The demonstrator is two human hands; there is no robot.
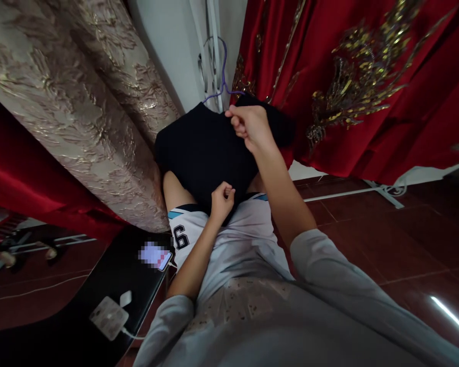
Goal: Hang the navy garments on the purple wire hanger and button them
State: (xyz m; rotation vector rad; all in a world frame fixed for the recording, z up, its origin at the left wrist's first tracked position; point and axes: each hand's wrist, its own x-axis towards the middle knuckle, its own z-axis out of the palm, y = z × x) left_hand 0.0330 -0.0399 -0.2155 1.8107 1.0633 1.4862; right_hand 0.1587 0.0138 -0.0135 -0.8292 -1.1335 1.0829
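Note:
A dark navy garment [202, 148] lies spread over my knees, its upper edge by a purple hanger [224, 66]. My right hand [250, 125] is closed in a pinch above the garment's upper part; anything thin between the fingertips is too small to make out. Lower down, close to my lap, my left hand [222, 200] is curled closed over the garment's near end. Whether its fingers grip the cloth or something small cannot be told.
Beige textured fabric [99, 117] hangs at left, red satin with gold sequins [352, 76] at right. White rack poles [214, 46] stand ahead. On a black surface [76, 306] lie a lit phone [155, 256], a patterned power bank [109, 318] and a small white case [126, 298].

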